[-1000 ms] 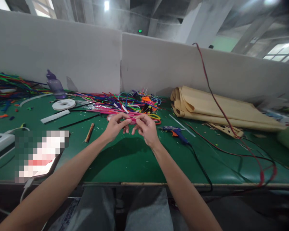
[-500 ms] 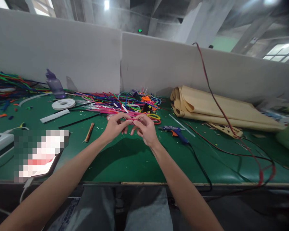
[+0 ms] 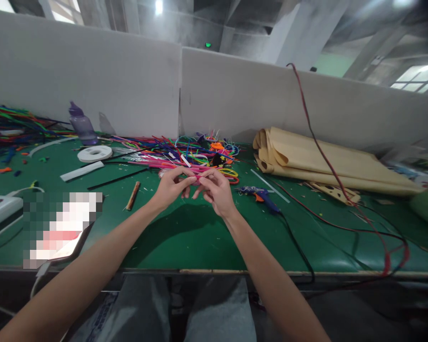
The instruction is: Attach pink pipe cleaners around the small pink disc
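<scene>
A small pink piece (image 3: pixel 198 180), which looks like a bent pipe cleaner, is pinched between both hands above the table. My left hand (image 3: pixel 174 186) grips it from the left with thumb and index finger closed together. From the right, the thumb and fingers of my right hand (image 3: pixel 215 189) close on the same piece, tips almost touching the left ones. The fingers cover most of its shape. Just behind the hands lies a loose heap of coloured pipe cleaners (image 3: pixel 157 151), with long pink ones nearest.
Right of my hands rests a blue glue gun (image 3: pixel 260 195) with its cord. Rolled brown paper (image 3: pixel 328 161) lies behind it. On the left are a white tape roll (image 3: pixel 94 153), a purple bottle (image 3: pixel 82 126), a brown stick (image 3: pixel 132 195) and a phone (image 3: pixel 76 244).
The pink piece shows a little more between the fingertips and looks more bunched. Both hands stay in nearly the same place, still pinching it.
</scene>
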Available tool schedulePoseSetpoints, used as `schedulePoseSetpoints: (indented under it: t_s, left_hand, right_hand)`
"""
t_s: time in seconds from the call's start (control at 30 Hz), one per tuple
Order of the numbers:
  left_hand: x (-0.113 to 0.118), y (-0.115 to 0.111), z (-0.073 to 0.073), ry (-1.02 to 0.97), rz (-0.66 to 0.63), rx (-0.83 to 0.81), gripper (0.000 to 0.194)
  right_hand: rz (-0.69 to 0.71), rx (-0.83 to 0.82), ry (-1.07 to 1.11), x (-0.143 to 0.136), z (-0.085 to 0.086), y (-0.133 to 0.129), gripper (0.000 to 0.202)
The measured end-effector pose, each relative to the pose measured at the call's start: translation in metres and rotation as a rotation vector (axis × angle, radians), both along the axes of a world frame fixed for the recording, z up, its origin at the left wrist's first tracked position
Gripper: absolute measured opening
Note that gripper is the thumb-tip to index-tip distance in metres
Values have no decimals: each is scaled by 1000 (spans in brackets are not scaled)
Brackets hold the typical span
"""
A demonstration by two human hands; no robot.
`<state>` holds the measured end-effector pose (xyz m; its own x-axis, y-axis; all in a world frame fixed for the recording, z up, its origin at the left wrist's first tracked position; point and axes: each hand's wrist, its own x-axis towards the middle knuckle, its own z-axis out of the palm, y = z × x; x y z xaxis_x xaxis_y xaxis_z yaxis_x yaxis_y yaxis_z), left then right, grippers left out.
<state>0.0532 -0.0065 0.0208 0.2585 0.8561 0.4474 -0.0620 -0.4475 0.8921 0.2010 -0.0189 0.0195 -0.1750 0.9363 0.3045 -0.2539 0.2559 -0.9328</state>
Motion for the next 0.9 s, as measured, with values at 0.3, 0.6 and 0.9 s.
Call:
schedulePoseSetpoints:
  t_s: [0.3,0.6,0.9]
  left_hand:
    - [1,-1,0,-16,-18,-8,22]
    - [1,1,-1,-83,29,-27,24]
    - [-1,5,-4,-95,10,-51,24]
  right_hand:
    - [-24,16,-54,1,0,0,20]
    - [-64,26,-47,5,1,4,22]
    - [-10,35,-65,5,-1,5,18]
